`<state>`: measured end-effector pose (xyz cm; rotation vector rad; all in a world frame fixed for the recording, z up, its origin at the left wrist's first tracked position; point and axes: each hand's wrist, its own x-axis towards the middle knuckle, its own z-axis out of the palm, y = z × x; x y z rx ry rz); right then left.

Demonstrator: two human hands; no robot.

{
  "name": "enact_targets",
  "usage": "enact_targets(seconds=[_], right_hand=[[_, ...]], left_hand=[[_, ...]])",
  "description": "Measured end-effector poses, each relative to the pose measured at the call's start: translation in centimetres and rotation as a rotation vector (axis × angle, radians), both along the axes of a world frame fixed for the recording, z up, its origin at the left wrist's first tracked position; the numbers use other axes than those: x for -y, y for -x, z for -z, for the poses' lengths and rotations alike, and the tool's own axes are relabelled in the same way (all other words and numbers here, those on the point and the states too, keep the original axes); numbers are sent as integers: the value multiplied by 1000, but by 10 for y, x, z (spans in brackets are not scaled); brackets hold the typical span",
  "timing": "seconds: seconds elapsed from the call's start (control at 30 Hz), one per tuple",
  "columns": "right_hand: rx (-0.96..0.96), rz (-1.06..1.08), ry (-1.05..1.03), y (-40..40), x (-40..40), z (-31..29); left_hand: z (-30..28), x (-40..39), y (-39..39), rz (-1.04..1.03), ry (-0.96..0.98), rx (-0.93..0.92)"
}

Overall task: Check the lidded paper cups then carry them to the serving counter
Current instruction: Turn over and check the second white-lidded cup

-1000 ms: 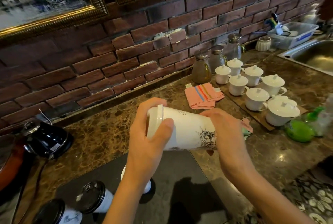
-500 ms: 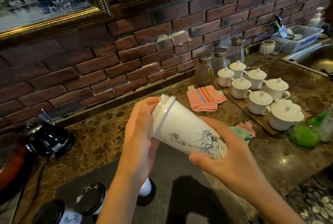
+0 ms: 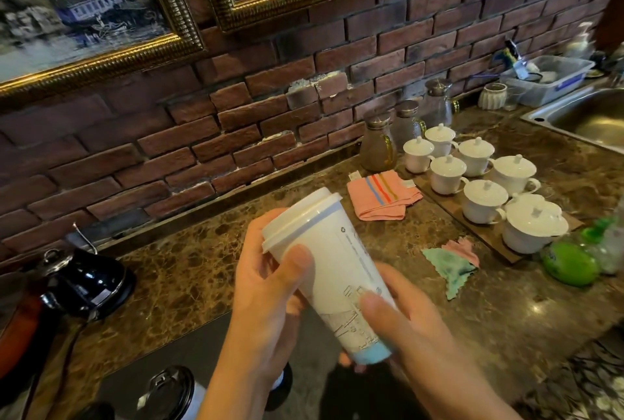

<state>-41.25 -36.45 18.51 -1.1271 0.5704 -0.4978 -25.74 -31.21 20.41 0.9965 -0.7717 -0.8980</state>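
Observation:
A white paper cup with a white plastic lid and a light blue base is held tilted above the counter, lid toward the upper left. My left hand grips it just under the lid, thumb across the front. My right hand holds its lower end, thumb over the line drawing. A second cup with a black lid stands on a dark mat at the bottom left. Part of another cup shows behind my left wrist.
A wooden tray with several lidded white teacups sits at the right, glass jugs behind it. A striped pink cloth, small crumpled cloths, a green bottle, a black kettle and a sink surround the marble counter.
The cup has been turned about its axis and tipped more upright, its blue base now toward me. My right hand has slid down to the base; my left thumb is now on the front.

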Motion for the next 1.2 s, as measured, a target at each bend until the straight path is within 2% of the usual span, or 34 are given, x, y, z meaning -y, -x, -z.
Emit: enact_targets(seconds=[0.07,0.13,0.2,0.27,0.37,0.47,0.53,0.6,0.7,0.73,0.8,0.83,0.97,1.03,1.1,1.13,1.2], right_hand=[[-171,155,361,0,1,1],[-180,204,462,0,0,2],[-76,154,347,2,1,-1],[51,41,97,0,4,-5],[50,-68,-116,0,10,-4],[250,-243,-461,2,12,2],[296,-229,-502,2,9,5],[161,-81,-337,-2,10,6],[-169,120,269,-7,9,3],[-227,168,415,-7,10,5],[-226,223,474,-7,8,7],[-176,192,388,-8,7,7],[194,-43,-345,-10,9,6],[326,-216,-592,-11,7,8],[348,-249,-652,-13,8,10],[309,-193,-602,-13,9,10],[151,3,-306,-14,9,9]], left_hand=[[0,2,2,-45,-21,43],[0,4,4,-83,-42,78],[0,4,5,-79,-35,83],[-1,4,2,-61,-28,74],[0,3,-4,-30,-39,80],[-1,2,-10,29,-51,86],[0,3,-11,31,-56,78],[1,4,-13,-8,-58,86],[6,5,-13,-76,-80,127],[6,6,-12,-87,-86,126],[7,7,-10,-91,-78,101],[7,7,-10,-85,-67,77],[7,5,-10,3,-50,-31],[7,3,-9,63,-49,-68],[7,2,-9,79,-45,-82],[7,2,-10,61,-44,-79],[9,4,-12,-8,-45,-52]])
